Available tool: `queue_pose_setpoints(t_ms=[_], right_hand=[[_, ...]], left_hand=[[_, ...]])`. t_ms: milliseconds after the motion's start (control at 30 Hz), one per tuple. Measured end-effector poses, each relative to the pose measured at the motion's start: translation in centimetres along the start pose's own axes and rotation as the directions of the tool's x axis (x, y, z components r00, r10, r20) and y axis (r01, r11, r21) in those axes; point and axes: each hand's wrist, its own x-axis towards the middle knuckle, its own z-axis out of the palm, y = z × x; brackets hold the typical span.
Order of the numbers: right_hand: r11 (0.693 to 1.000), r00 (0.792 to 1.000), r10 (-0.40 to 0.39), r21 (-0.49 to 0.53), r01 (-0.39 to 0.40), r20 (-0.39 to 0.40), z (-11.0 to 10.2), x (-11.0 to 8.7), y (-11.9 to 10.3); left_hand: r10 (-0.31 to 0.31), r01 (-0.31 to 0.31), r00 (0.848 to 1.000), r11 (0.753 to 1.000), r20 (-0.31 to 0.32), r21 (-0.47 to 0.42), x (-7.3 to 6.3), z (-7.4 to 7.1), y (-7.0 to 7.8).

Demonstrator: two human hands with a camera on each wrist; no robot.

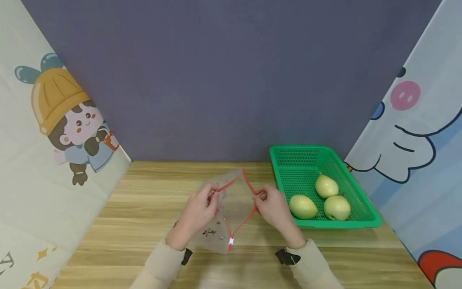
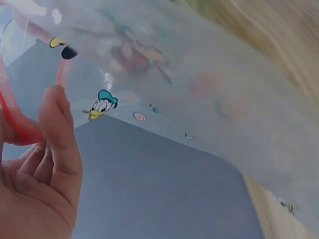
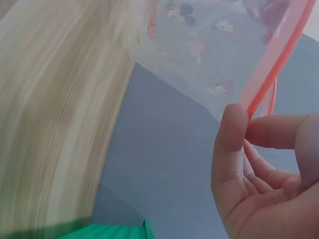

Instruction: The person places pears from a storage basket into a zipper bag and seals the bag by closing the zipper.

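Observation:
Both hands hold a translucent zip bag (image 1: 236,200) by its red zip edges, with the mouth spread into a diamond. My left hand (image 1: 202,206) pinches the left edge; my right hand (image 1: 272,204) pinches the right one between thumb and finger. A white slider (image 1: 231,241) sits at the near end of the zip. Small cartoon prints, such as a duck head (image 2: 102,104), dot the film in the left wrist view. In the right wrist view the red zip strip (image 3: 281,62) runs up from the fingertips.
A green plastic basket (image 1: 361,222) stands on the right of the wooden table (image 1: 137,216), close to my right hand. Inside it lie three pale green pears (image 1: 337,207). A dark grey panel (image 1: 202,88) rises behind the table, with cartoon-printed cloths on both sides.

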Motion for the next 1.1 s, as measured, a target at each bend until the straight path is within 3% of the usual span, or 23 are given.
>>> queue_pose_setpoints(t_ms=[200,433,767,1100], right_hand=[[1.0,1.0,0.02,0.005,-0.02,0.023,0.1,-0.1,0.1],[0.999,0.997,0.04,-0.008,-0.04,0.068,-1.1,-0.3,-0.4],[0.978,0.994,-0.035,-0.2,0.055,0.099,-5.3,-0.3,-0.9],[0.94,0.988,-0.044,-0.328,0.091,0.147,-8.7,0.4,0.3]], left_hand=[[0.006,-0.005,0.999,1.0,-0.052,0.03,0.3,0.6,0.0],[0.026,-0.024,0.998,0.999,-0.058,0.043,0.4,1.1,-0.4],[-0.051,0.052,0.998,0.997,-0.024,0.057,0.1,0.9,-0.3],[-0.024,0.027,0.999,0.997,-0.039,0.067,0.0,1.0,-0.5]])
